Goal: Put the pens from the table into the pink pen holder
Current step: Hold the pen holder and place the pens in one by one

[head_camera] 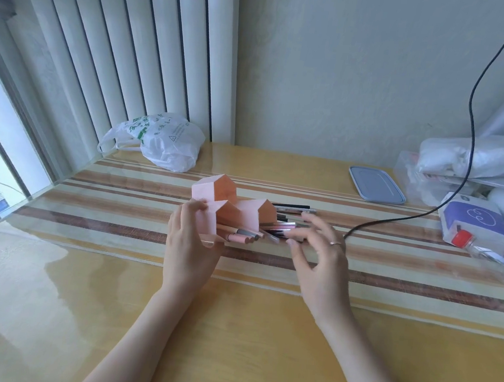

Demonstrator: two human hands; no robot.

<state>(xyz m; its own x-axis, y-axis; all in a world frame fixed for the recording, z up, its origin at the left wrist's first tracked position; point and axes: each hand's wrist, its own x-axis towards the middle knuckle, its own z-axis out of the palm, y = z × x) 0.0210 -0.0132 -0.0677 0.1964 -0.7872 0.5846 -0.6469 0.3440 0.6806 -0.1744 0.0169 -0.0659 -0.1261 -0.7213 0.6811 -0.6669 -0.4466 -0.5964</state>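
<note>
Pens (271,228) under spread right fingers (297,235) | left fingers (192,208) grip pink holder (230,208)

At the middle of the frame a pink pen holder (230,207), made of several angular compartments, lies tipped on the striped table (82,282). The left hand (192,240) grips its near-left corner, fingers curled over the edge. Pens (275,228) lie in a loose heap just right of the holder and partly under it. The right hand (320,253), a ring on one finger, hovers over the heap with fingers spread and loosely bent. A white plastic bag (160,140) sits at upper left; a black cable (396,218) trails in from the right.
</note>
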